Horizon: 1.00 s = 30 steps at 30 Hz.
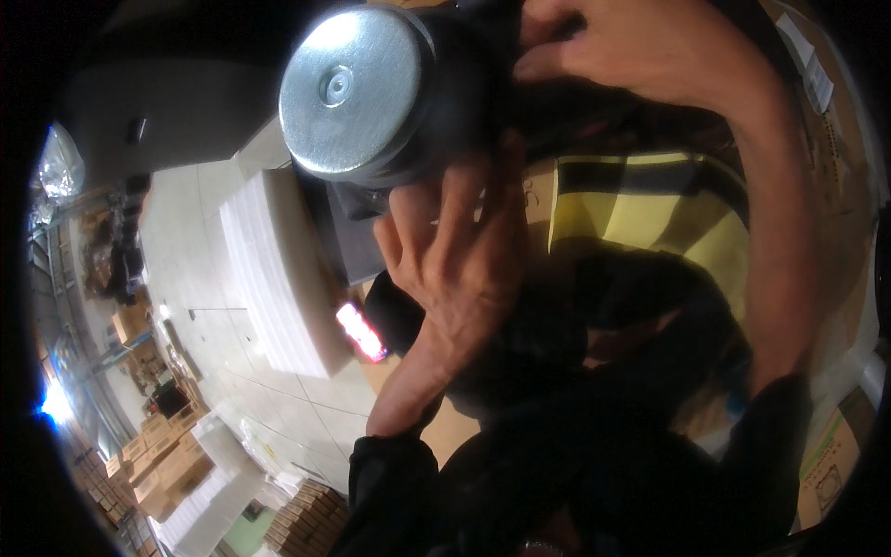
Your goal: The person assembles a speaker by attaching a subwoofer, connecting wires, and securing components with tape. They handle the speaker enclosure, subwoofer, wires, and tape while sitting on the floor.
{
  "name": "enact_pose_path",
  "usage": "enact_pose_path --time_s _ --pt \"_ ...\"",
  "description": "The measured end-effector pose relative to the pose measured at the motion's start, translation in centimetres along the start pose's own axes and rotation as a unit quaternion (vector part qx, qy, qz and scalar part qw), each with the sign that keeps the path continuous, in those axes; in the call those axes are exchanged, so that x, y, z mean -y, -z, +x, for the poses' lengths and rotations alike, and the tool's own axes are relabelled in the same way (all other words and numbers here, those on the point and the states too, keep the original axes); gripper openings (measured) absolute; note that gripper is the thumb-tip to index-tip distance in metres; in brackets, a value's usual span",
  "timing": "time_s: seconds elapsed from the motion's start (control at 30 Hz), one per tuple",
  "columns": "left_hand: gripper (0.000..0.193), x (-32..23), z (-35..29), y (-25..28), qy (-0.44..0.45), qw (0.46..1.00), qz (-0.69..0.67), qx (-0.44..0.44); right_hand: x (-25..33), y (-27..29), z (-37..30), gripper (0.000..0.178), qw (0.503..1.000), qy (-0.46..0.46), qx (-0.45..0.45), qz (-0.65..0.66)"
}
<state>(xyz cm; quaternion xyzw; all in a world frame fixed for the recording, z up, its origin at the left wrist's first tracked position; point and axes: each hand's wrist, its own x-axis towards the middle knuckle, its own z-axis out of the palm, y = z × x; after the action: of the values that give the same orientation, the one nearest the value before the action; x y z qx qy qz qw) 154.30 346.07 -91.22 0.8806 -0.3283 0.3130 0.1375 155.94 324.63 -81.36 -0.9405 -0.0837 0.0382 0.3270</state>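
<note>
A dark, round-bodied piece with a shiny silver metal disc (351,93) on its end fills the upper middle; a small ringed boss marks the disc. Just below the disc, my left hand (459,246) is closed on the dark body, its fingers reaching up against it. My right hand (594,42) is at the top, to the right of the disc, with its fingers curled in at the dark area. What those fingers hold, if anything, is hidden in shadow. Behind my wrists lies a yellow and black striped panel (640,200).
A stack of white foam sheets (278,269) stands to the left, with a lit, glaring screen (360,331) beside it. Cardboard boxes (162,464) and shelving are farther left. Another carton (831,455) sits at the right edge.
</note>
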Motion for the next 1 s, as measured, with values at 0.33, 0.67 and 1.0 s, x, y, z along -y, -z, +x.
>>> enact_pose_path --time_s 0.33,0.67,1.0 --pt "0.025 -0.4 0.8 0.2 -0.018 1.000 0.013 0.020 -0.5 1.1 2.3 0.020 0.996 -0.007 0.086 0.022" --pt "0.036 -0.5 1.3 0.6 -0.053 0.992 0.062 0.093 -0.3 0.7 2.5 0.020 0.998 0.047 0.050 -0.005" --pt "0.096 5.5 8.7 4.9 -0.015 0.995 -0.041 0.086 -3.0 -1.6 3.6 0.023 0.994 0.077 -0.081 0.017"
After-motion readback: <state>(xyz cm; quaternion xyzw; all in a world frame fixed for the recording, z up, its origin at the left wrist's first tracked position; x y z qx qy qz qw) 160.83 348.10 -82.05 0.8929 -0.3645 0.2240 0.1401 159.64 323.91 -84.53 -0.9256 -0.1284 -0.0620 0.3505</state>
